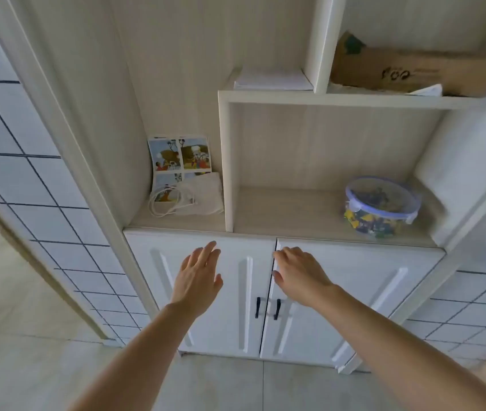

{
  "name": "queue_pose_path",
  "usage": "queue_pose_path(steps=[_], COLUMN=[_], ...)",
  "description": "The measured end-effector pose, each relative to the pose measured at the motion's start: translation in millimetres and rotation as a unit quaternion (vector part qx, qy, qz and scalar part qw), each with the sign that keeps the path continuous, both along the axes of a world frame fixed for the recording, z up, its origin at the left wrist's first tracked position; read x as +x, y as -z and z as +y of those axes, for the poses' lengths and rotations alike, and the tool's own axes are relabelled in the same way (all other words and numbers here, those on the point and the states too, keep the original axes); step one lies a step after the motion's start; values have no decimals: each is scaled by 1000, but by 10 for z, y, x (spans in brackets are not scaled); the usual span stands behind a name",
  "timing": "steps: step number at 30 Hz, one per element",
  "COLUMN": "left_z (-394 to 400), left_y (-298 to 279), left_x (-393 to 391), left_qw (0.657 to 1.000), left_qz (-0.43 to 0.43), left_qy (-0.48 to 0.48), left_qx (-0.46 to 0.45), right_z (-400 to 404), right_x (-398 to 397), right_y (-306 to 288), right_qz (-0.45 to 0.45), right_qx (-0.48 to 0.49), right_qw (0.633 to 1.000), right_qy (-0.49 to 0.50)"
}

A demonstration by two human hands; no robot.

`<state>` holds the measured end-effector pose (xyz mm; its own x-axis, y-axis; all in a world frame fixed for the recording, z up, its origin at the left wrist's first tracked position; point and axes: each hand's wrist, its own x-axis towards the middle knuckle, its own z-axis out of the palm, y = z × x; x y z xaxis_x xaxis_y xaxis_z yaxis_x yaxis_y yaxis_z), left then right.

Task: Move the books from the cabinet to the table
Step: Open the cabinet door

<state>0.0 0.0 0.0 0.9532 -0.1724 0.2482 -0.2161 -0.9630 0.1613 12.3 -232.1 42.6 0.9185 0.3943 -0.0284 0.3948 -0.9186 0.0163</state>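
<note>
A pale wooden cabinet (226, 161) with open shelves fills the view. An illustrated picture book (179, 154) leans against the back of the left nook. White books or papers (272, 80) lie flat on the upper shelf. My left hand (198, 280) is spread open in front of the left lower door (229, 295), holding nothing. My right hand (301, 275) has its fingers curled at the top inner edge of the right lower door (354, 301), near the gap between the doors. Both doors look shut. No table is in view.
A cloth drawstring bag (197, 194) lies in front of the picture book. A clear lidded tub of coloured pieces (381, 207) stands on the middle shelf. A cardboard box (413, 71) sits top right. Black door handles (267, 308) are below my hands. Tiled walls flank the cabinet.
</note>
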Motion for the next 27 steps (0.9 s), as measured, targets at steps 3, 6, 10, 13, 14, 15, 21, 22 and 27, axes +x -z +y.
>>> queue_pose_path(steps=[3, 6, 10, 13, 14, 15, 21, 22, 27], left_z=[-47, -117, -176, -159, -171, -195, -250, -237, -180], left_y=[129, 261, 426, 532, 545, 538, 527, 540, 588], left_x=[338, 628, 783, 796, 802, 804, 783, 769, 628], left_qw=[999, 997, 994, 993, 992, 992, 990, 990, 993], left_qz=[35, 42, 72, 75, 76, 77, 71, 68, 53], left_qy=[-32, -53, -81, -95, -98, -104, -125, -120, -102], left_qx=[-18, -27, -22, -16, -14, -15, -13, -9, 0], right_z=[-24, 2, 34, 46, 47, 48, 56, 43, 104], right_x=[378, 704, 913, 932, 930, 925, 864, 836, 564], right_y=[138, 301, 500, 598, 620, 621, 626, 618, 477], right_qz=[-17, -8, -31, -44, -46, -47, -27, -23, 55], right_qx=[4, -13, -34, 1, 23, 42, 33, 37, 103], right_qw=[1000, 1000, 999, 999, 999, 998, 999, 999, 993], right_qy=[-14, -23, -15, -11, -9, -4, 5, 1, -3])
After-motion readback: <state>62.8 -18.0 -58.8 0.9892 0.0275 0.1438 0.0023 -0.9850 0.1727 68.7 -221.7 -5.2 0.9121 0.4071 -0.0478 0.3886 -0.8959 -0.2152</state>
